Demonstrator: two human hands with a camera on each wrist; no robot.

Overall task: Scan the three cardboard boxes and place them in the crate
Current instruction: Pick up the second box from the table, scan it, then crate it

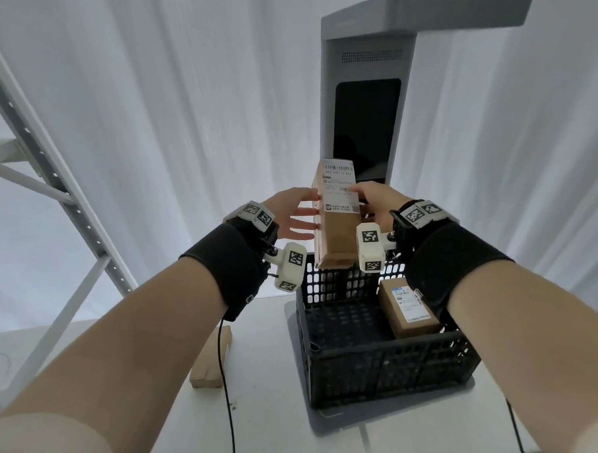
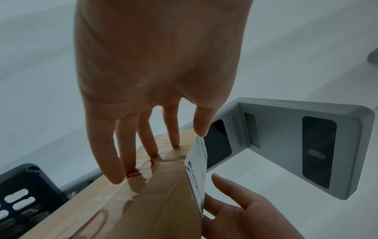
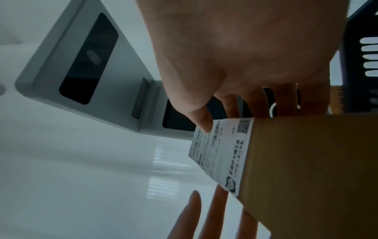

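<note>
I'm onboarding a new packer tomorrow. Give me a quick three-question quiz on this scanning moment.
1. True or false: the crate already holds a box.
2. How many boxes lie on the table outside the crate?
3. The held box is: A) lying flat in the crate, B) between both hands in front of the scanner, C) in the left hand alone, while the right hand is idle.

Key: 1 true; 2 one; 3 B.
</note>
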